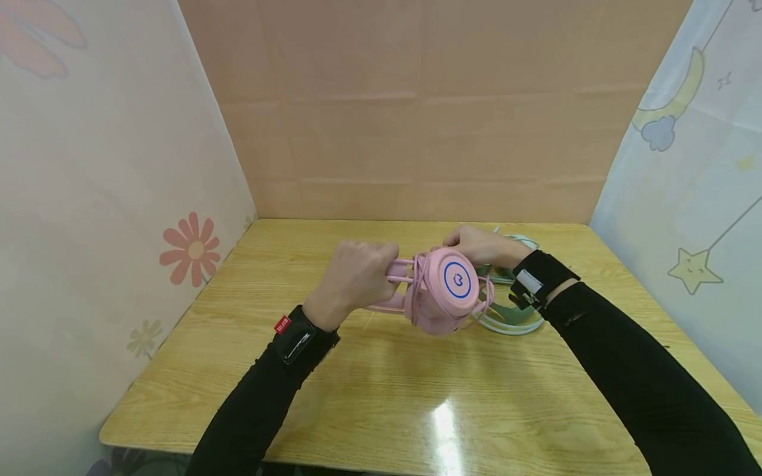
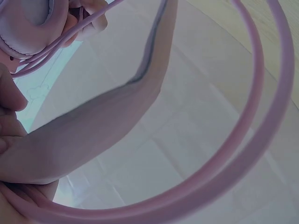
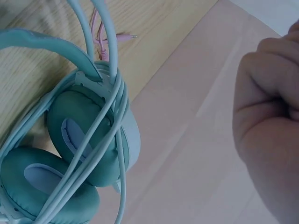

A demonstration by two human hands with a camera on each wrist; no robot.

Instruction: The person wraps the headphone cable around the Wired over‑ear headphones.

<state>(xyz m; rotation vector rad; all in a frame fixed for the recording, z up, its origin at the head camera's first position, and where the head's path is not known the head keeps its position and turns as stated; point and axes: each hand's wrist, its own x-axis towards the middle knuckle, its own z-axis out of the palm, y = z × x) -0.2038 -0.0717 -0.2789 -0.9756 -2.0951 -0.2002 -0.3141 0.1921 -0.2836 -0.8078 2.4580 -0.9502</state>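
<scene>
Pink headphones (image 1: 442, 291) are held up over the table, with a pink cable (image 1: 419, 274) wound round their ear cups. My left hand (image 1: 360, 274) grips the headband (image 2: 93, 126), which arcs across the left wrist view beside two thin pink bands. At the far side of the ear cups, my right hand (image 1: 479, 244) has curled fingers that pinch the pink headphones near the cable. Behind them on the table lie mint-green headphones (image 1: 518, 320), partly hidden in the head view; their own cable (image 3: 100, 140) wraps their two cushioned ear cups.
The wooden table (image 1: 286, 396) has a tan backdrop (image 1: 417, 132) behind it. Patterned sheets (image 1: 119, 198) flank it on both sides. A pink audio plug (image 3: 124, 37) shows near the mint-green headphones in the right wrist view.
</scene>
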